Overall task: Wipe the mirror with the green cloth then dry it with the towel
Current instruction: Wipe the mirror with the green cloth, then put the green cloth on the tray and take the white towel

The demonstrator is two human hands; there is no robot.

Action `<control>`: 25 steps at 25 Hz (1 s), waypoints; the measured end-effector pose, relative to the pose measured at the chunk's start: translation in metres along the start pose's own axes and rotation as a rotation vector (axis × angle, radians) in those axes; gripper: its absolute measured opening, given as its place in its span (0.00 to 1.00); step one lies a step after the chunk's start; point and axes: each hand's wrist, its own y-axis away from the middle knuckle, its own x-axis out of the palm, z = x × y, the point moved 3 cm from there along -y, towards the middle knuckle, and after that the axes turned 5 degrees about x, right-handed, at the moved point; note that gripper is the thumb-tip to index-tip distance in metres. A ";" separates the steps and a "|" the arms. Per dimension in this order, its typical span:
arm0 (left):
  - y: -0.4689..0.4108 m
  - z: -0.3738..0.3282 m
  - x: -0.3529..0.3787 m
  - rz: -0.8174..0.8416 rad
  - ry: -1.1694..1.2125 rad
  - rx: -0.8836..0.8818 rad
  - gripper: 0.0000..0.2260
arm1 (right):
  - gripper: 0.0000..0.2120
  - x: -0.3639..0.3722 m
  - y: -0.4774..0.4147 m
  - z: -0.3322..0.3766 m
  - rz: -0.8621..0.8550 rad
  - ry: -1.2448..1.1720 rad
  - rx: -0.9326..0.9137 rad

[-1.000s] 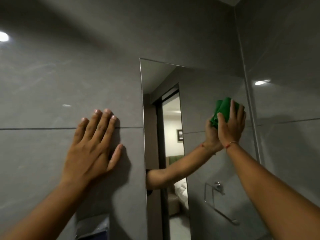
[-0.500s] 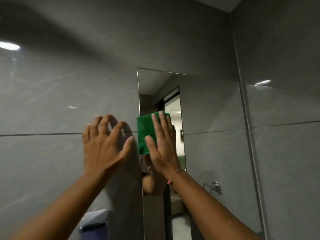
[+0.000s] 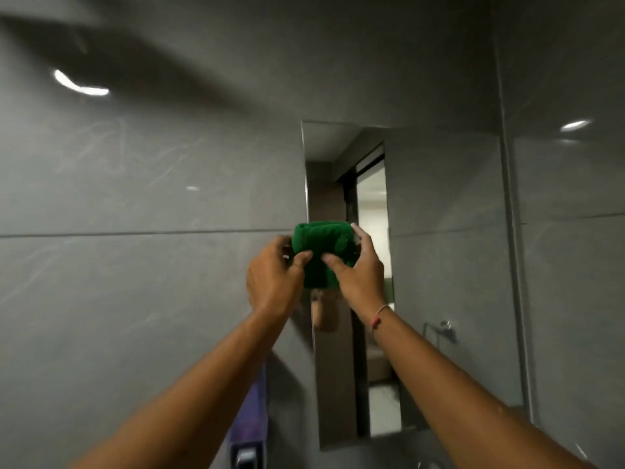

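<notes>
A tall mirror point(image 3: 439, 265) hangs on the grey tiled wall, showing a doorway and a towel bar in reflection. I hold a folded green cloth point(image 3: 321, 247) in front of the mirror's left edge, at about mid height. My left hand point(image 3: 274, 275) pinches the cloth's left side. My right hand point(image 3: 360, 274) grips its right side, thumb on the front and fingers behind. The cloth looks lifted slightly off the glass. No towel is in sight.
Grey glossy wall tiles point(image 3: 135, 282) fill the left side. A purple-topped dispenser point(image 3: 248, 431) is mounted low on the wall beneath my left forearm. A vertical metal strip point(image 3: 512, 265) marks the corner by the mirror's right edge.
My right hand swept the cloth from the mirror's right side to its left edge. My left hand left the wall tile and took hold of the cloth too.
</notes>
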 end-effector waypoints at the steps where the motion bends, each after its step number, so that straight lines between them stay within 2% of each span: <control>1: 0.016 0.007 -0.016 0.000 0.015 -0.019 0.14 | 0.32 0.003 0.021 0.003 0.033 -0.031 0.012; 6: 0.101 0.061 -0.088 0.015 0.164 -0.245 0.15 | 0.29 0.040 0.132 0.011 0.129 -0.186 0.145; 9: 0.167 0.105 -0.129 0.042 0.151 -0.410 0.16 | 0.28 0.063 0.215 -0.012 0.176 -0.187 0.295; 14: 0.323 0.191 -0.172 0.148 0.067 -0.709 0.21 | 0.26 0.081 0.388 -0.096 0.234 -0.069 0.602; 21: 0.563 0.314 -0.200 0.293 -0.117 -1.127 0.12 | 0.29 0.081 0.636 -0.233 0.414 0.197 1.111; 25: 0.648 0.365 -0.190 0.403 -0.282 -1.274 0.16 | 0.32 0.098 0.721 -0.308 0.521 0.329 1.370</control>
